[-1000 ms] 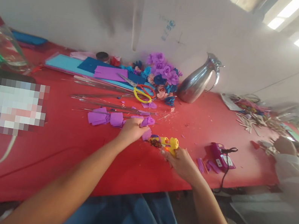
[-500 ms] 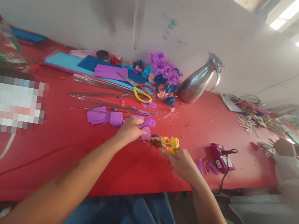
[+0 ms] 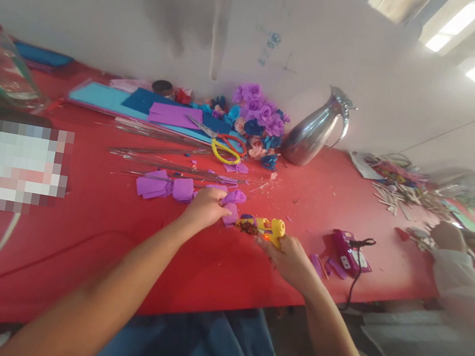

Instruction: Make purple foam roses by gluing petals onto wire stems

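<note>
My left hand [image 3: 208,206] is closed on a purple paper flower [image 3: 235,196], whose curled petals stick out past the fingertips. A loose-edged purple petal [image 3: 231,214] hangs just below it, at the tip of a yellow glue gun [image 3: 272,230]. My right hand [image 3: 288,256] is wrapped round the glue gun's handle, and a small orange light glows near the fingers. The gun's nozzle end looks dark and crusted and points left. Cut purple paper pieces [image 3: 154,184] lie left of my left hand, beside thin wires [image 3: 145,156].
Yellow-and-red scissors [image 3: 226,150] lie on paper sheets [image 3: 100,95] behind my hands. Finished flowers [image 3: 260,112] and a metal jug [image 3: 313,130] stand by the wall. To the right are a magenta power box [image 3: 349,250] with a cord and another person's sleeve [image 3: 452,281].
The view has shifted very slightly. Both hands keep their places, with the flower and the glue gun held as before.
</note>
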Demonstrator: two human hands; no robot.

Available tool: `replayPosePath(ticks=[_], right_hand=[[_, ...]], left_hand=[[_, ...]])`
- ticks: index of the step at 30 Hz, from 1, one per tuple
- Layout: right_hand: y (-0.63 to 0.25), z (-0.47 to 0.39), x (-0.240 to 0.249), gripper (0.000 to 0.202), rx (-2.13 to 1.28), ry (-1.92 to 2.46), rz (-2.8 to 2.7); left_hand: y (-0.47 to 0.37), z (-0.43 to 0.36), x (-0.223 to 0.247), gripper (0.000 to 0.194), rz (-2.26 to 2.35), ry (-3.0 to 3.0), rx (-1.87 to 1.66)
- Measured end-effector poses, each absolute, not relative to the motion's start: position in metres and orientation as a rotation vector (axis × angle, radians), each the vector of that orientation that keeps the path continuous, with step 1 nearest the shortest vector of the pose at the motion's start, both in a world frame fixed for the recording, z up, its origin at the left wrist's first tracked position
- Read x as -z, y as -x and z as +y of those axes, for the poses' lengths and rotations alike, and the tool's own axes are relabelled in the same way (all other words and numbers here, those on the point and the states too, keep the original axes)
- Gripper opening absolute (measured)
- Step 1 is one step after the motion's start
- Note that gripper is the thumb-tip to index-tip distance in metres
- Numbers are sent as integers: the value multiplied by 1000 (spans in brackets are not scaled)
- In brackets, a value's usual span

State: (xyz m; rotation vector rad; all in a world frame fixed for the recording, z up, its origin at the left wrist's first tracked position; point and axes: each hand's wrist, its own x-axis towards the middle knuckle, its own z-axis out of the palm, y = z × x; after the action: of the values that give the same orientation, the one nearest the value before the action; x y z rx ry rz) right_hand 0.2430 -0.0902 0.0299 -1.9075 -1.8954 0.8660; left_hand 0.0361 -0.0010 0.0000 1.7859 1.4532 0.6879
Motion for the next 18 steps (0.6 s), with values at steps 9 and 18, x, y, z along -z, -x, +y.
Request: replayPosePath(ticks=[9, 18], right_hand=[[-244, -87, -34, 43, -831, 1937, -1877], [-246, -87, -36, 39, -807, 1990, -1874]], left_hand=[[-36, -3, -3, 19, 1436, -1784, -675], [-35, -3, -3, 12, 1422, -1730, -677]])
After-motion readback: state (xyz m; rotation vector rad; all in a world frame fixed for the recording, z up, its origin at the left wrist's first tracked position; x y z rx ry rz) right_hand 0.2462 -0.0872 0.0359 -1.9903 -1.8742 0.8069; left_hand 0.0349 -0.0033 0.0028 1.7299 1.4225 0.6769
